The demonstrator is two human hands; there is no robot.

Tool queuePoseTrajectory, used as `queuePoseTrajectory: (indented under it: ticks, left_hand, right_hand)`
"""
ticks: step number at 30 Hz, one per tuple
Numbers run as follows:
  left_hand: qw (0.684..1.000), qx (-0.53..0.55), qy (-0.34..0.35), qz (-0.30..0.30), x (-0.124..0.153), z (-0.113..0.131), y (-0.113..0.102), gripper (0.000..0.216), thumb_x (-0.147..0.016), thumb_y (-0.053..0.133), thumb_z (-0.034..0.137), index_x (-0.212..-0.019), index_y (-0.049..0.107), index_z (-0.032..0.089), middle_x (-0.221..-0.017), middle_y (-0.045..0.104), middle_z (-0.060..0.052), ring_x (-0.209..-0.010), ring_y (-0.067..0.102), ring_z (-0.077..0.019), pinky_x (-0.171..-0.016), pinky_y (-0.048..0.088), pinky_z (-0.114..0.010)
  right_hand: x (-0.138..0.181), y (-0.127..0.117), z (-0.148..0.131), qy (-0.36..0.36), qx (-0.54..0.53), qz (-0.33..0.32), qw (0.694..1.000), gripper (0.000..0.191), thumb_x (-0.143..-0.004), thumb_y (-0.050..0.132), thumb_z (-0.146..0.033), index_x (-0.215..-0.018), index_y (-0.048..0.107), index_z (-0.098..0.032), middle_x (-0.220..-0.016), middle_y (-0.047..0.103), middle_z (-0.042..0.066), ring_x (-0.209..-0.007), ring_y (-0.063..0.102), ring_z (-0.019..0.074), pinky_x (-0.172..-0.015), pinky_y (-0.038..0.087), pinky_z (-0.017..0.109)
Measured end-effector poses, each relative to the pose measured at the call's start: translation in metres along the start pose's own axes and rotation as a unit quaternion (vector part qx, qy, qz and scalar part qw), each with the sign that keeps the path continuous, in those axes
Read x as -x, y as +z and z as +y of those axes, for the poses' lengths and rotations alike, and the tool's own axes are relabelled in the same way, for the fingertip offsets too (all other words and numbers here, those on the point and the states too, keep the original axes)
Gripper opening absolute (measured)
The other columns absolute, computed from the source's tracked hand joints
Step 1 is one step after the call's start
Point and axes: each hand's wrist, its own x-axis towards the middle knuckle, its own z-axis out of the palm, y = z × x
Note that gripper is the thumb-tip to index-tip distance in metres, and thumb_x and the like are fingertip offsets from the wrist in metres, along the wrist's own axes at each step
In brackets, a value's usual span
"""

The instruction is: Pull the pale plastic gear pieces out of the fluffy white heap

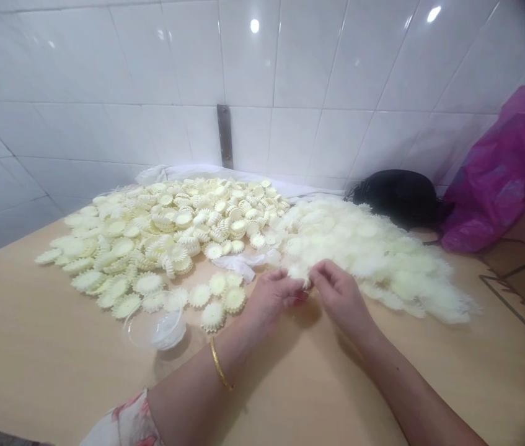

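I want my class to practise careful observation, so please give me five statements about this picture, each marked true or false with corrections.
1. A gold bangle is on the left arm. True.
2. The left hand and right hand are held wide apart. False: they come close together at a small pale piece.
3. A clear plastic bowl stands to the right of both hands. False: it stands to their left.
4. A dark metal strip is upright against the tiled wall. True.
5. The magenta bag is at the left edge of the view. False: it is at the right.
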Motion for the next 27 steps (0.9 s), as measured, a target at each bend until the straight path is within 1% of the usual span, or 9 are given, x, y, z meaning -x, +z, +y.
queuePoseTrajectory:
  ticks: [5, 10, 13, 15, 17, 19, 21, 25, 27]
  left_hand:
    - [1.000, 0.014, -0.017, 0.001, 0.0031, 0.0039, 0.0026, 0.016, -0.061, 0.066, 0.017, -0.060, 0.050, 0.013, -0.058, 0.057, -0.003, -0.054, 0.056, -0.0120, -0.058, 0.042, -0.027]
    - [0.999, 0.001, 0.000, 0.053, 0.0034, 0.0044, 0.0047, 0.017, -0.058, 0.063, 0.010, -0.058, 0.047, 0.015, -0.051, 0.054, 0.000, -0.049, 0.053, -0.0108, -0.056, 0.041, -0.026]
    - [0.999, -0.008, 0.010, 0.032, 0.0028, 0.0018, 0.0039, 0.015, -0.058, 0.064, 0.010, -0.058, 0.049, 0.014, -0.051, 0.053, 0.000, -0.049, 0.051, -0.0092, -0.055, 0.039, -0.024]
    - [1.000, -0.013, 0.011, 0.008, 0.0019, 0.0001, 0.0023, 0.015, -0.057, 0.065, 0.011, -0.059, 0.051, 0.013, -0.053, 0.054, 0.000, -0.050, 0.052, -0.0097, -0.056, 0.040, -0.025]
    - [1.000, -0.015, 0.007, -0.007, 0.0012, -0.0007, 0.0007, 0.015, -0.056, 0.067, 0.011, -0.061, 0.053, 0.012, -0.057, 0.056, -0.001, -0.054, 0.055, -0.0114, -0.059, 0.041, -0.026]
    - [1.000, -0.010, -0.002, -0.007, 0.0009, -0.0005, -0.0002, 0.015, -0.055, 0.067, 0.010, -0.064, 0.055, 0.012, -0.059, 0.057, -0.002, -0.057, 0.056, -0.0130, -0.060, 0.043, -0.027]
    - [1.000, 0.001, -0.010, -0.007, 0.0010, 0.0001, -0.0004, 0.015, -0.056, 0.068, 0.011, -0.066, 0.056, 0.012, -0.059, 0.057, -0.001, -0.058, 0.057, -0.0134, -0.060, 0.043, -0.028]
    - [1.000, 0.018, -0.020, -0.014, 0.0015, 0.0000, 0.0000, 0.021, -0.059, 0.073, 0.021, -0.065, 0.054, 0.014, -0.057, 0.056, 0.000, -0.055, 0.055, -0.0112, -0.061, 0.043, -0.027]
    - [1.000, 0.021, -0.023, -0.003, 0.0018, -0.0010, 0.0006, 0.023, -0.059, 0.073, 0.023, -0.065, 0.053, 0.014, -0.058, 0.056, 0.000, -0.054, 0.054, -0.0108, -0.060, 0.043, -0.027]
  right_hand:
    - [0.0004, -0.0009, -0.0018, -0.004, -0.018, -0.012, 1.000, 0.019, -0.080, 0.047, -0.028, -0.064, 0.046, -0.020, -0.061, 0.054, 0.000, -0.062, 0.052, 0.0151, -0.060, 0.040, 0.026]
    - [-0.0012, -0.0030, -0.0015, 0.001, -0.036, -0.012, 0.999, 0.021, -0.081, 0.049, -0.038, -0.070, 0.049, -0.019, -0.065, 0.054, 0.001, -0.065, 0.053, 0.0154, -0.061, 0.041, 0.026]
    - [-0.0025, -0.0024, 0.0006, 0.021, -0.042, -0.016, 0.999, 0.026, -0.074, 0.057, -0.044, -0.071, 0.048, -0.019, -0.065, 0.052, -0.001, -0.062, 0.050, 0.0145, -0.058, 0.040, 0.026]
    - [-0.0027, -0.0017, 0.0019, 0.037, -0.054, -0.024, 0.998, 0.029, -0.069, 0.063, -0.044, -0.070, 0.047, -0.020, -0.063, 0.050, -0.002, -0.060, 0.048, 0.0137, -0.056, 0.039, 0.026]
    - [-0.0027, -0.0016, 0.0022, 0.051, -0.086, -0.033, 0.994, 0.028, -0.069, 0.064, -0.042, -0.069, 0.046, -0.020, -0.062, 0.049, -0.003, -0.058, 0.048, 0.0132, -0.054, 0.039, 0.025]
    - [-0.0023, -0.0021, 0.0012, 0.062, -0.110, -0.039, 0.991, 0.025, -0.070, 0.062, -0.039, -0.069, 0.046, -0.020, -0.061, 0.050, -0.003, -0.057, 0.049, 0.0133, -0.054, 0.039, 0.025]
    - [-0.0015, -0.0021, -0.0008, 0.058, -0.098, -0.036, 0.993, 0.021, -0.072, 0.060, -0.036, -0.067, 0.047, -0.020, -0.060, 0.052, -0.002, -0.057, 0.050, 0.0138, -0.054, 0.040, 0.026]
    - [0.0017, 0.0019, -0.0034, 0.016, -0.018, -0.008, 1.000, 0.016, -0.076, 0.052, -0.027, -0.062, 0.049, -0.019, -0.059, 0.052, -0.001, -0.057, 0.049, 0.0138, -0.054, 0.038, 0.025]
    - [0.0033, 0.0049, -0.0020, 0.001, 0.015, 0.006, 1.000, 0.017, -0.078, 0.048, -0.025, -0.062, 0.050, -0.019, -0.056, 0.051, -0.002, -0.056, 0.048, 0.0134, -0.053, 0.037, 0.024]
